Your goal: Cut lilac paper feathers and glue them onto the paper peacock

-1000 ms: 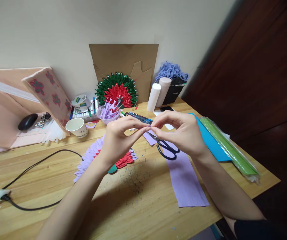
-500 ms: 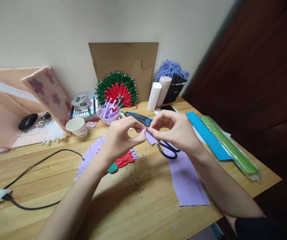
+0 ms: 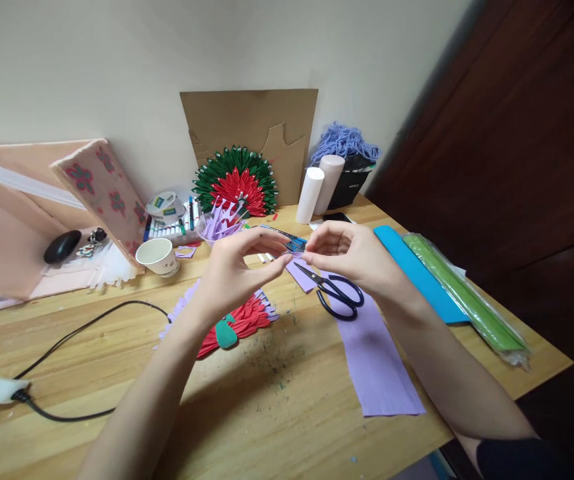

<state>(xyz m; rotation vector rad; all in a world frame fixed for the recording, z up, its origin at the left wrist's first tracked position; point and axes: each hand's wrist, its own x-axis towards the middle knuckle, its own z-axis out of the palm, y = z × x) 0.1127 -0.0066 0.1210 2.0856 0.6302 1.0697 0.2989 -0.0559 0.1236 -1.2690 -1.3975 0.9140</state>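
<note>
In front of me, my left hand (image 3: 239,267) and my right hand (image 3: 347,257) meet with thumbs and fingertips pinched on a small piece of purple crepe paper (image 3: 295,254), mostly hidden by the fingers. Just below lie black-handled scissors (image 3: 334,293), resting over a long strip of purple crepe paper (image 3: 379,367). A shorter purple piece (image 3: 301,277) is on the table beside the scissors' tips. Under my left wrist sits a fringed red and purple paper fan shape (image 3: 249,317) with a green cutout (image 3: 226,332) on it.
A bowl of purple scraps (image 3: 221,223), a paper cup (image 3: 158,256) and markers stand at the back left. Behind them a green and red paper fan (image 3: 237,180) leans on cardboard (image 3: 251,117). Green wrapped roll (image 3: 461,293) and blue sheet (image 3: 417,273) lie right. A black cable (image 3: 81,327) crosses left.
My fingertips have shifted slightly on the small purple piece, and the left fingers have opened a little wider. The view has moved slightly; the scissors show more fully.
</note>
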